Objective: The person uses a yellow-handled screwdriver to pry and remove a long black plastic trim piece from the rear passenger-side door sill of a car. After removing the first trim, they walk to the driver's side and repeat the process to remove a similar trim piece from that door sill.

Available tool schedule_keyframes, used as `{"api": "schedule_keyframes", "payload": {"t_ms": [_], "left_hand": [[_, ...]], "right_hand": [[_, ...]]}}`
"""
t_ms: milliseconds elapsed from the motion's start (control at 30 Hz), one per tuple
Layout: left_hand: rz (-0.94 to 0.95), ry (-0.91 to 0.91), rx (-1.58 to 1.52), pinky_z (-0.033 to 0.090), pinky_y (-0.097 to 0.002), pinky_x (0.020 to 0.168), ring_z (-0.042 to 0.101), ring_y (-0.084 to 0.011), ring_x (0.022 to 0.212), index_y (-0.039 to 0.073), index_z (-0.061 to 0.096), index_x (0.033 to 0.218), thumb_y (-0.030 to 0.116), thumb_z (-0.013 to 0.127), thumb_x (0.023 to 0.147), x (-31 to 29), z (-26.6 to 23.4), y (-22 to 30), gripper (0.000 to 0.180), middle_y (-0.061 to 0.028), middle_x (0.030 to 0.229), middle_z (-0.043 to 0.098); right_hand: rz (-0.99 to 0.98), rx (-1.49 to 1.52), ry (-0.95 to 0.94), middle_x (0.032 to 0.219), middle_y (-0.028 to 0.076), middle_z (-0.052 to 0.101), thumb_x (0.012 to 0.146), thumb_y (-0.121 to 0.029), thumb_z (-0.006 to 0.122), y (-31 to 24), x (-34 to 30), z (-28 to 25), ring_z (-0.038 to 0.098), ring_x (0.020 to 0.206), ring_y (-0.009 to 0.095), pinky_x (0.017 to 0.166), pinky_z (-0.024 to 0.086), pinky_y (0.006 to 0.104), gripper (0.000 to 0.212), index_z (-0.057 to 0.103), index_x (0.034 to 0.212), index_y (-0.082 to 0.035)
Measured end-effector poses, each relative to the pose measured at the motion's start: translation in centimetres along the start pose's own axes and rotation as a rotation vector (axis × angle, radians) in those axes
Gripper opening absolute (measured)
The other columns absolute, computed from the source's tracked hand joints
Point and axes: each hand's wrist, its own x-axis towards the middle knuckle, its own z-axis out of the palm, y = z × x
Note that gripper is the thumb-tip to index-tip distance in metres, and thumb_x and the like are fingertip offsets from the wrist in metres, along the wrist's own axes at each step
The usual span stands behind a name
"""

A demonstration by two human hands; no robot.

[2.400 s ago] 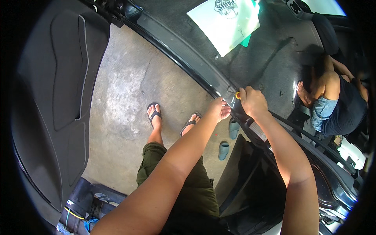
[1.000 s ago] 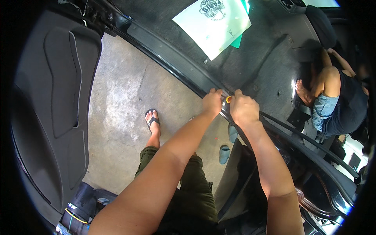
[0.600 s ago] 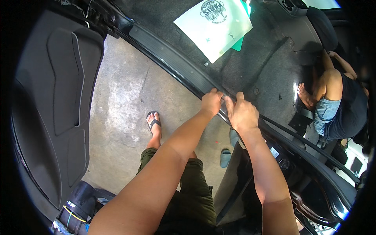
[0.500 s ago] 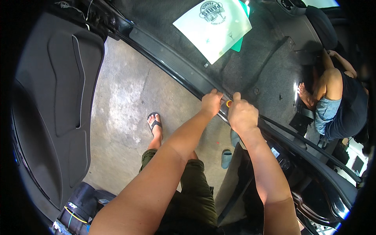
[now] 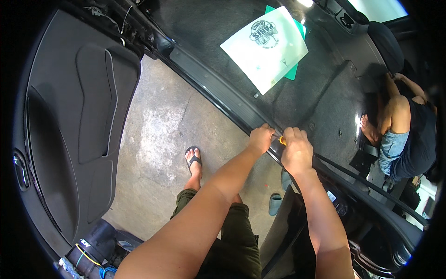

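Observation:
My left hand (image 5: 262,138) is closed at the near end of the dark door sill trim (image 5: 218,86), its fingers curled over the strip's edge. Just right of it, my right hand (image 5: 297,151) is wrapped round a small yellow-handled tool (image 5: 282,140), which looks like a screwdriver. Only the yellow end shows, with a short thin piece pointing toward my left fingers. Its tip is hidden between the two hands. Both hands work close together, low over the sill of the open car doorway.
An open door panel (image 5: 60,121) stands left. White and green sheets (image 5: 265,56) lie on the dark car floor carpet (image 5: 320,93). Another person (image 5: 399,125) crouches inside at right. A grey slipper (image 5: 275,204) lies on the concrete floor (image 5: 158,121), beside my sandalled foot (image 5: 193,158).
The whole view has shifted, so everything sits lower and further right. Both hands stay at the same stretch of sill. My right hand has turned slightly, its fingers now more curled over the yellow handle.

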Motion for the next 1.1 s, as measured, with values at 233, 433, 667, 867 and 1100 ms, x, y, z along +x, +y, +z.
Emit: {"api": "schedule_keyframes", "payload": {"t_ms": [233,433,667,867,1100], "left_hand": [[0.031,-0.018,0.007,0.059,-0.0456,0.074,0.073,-0.0348,0.085,0.013,0.076,0.091,0.009,0.077,0.077,0.0,0.2,-0.2,0.015,-0.0107,0.096,0.068],[0.137,-0.088,0.124,0.06,-0.0483,0.077,0.074,-0.0355,0.086,0.005,0.072,0.092,0.008,0.07,0.085,0.4,-0.1,0.1,0.008,-0.0152,0.097,0.069],[0.192,0.068,-0.004,0.057,-0.0492,0.072,0.07,-0.038,0.083,0.005,0.064,0.085,0.007,0.072,0.082,0.1,-2.7,-2.0,0.009,-0.0171,0.094,0.067],[-0.127,0.275,-0.053,0.055,-0.0498,0.069,0.07,-0.0414,0.078,0.003,0.066,0.088,0.005,0.068,0.083,-2.1,-7.4,-8.9,0.006,-0.0182,0.082,0.069],[-0.525,0.098,-0.55,0.056,-0.0355,0.066,0.074,-0.0217,0.073,-0.002,0.071,0.11,-0.001,0.066,0.087,-10.6,-10.2,-16.6,0.024,-0.0158,0.083,0.074]], "right_hand": [[0.146,0.27,0.189,0.109,0.024,0.071,0.089,-0.01,0.071,1.1,-0.6,1.5,0.072,0.099,0.044,0.083,0.058,0.0501,0.024,0.064,0.11,0.001],[0.306,0.032,-0.274,0.113,0.024,0.071,0.089,-0.011,0.07,1.0,-0.8,0.4,0.073,0.099,0.042,0.083,0.059,0.0501,0.018,0.069,0.104,0.0],[0.053,0.159,0.046,0.097,0.012,0.065,0.08,0.002,0.078,-1.0,-0.6,-1.3,0.071,0.09,0.038,0.08,0.057,0.0474,0.024,0.074,0.103,-0.006],[-0.022,0.246,0.119,0.101,0.016,0.064,0.085,-0.004,0.076,-3.9,2.1,-1.4,0.072,0.089,0.041,0.078,0.058,0.0499,0.018,0.071,0.103,-0.005],[0.024,0.266,0.096,0.104,0.017,0.064,0.086,-0.005,0.076,-6.5,6.3,2.5,0.072,0.088,0.042,0.078,0.059,0.0508,0.02,0.07,0.105,-0.005]]}}
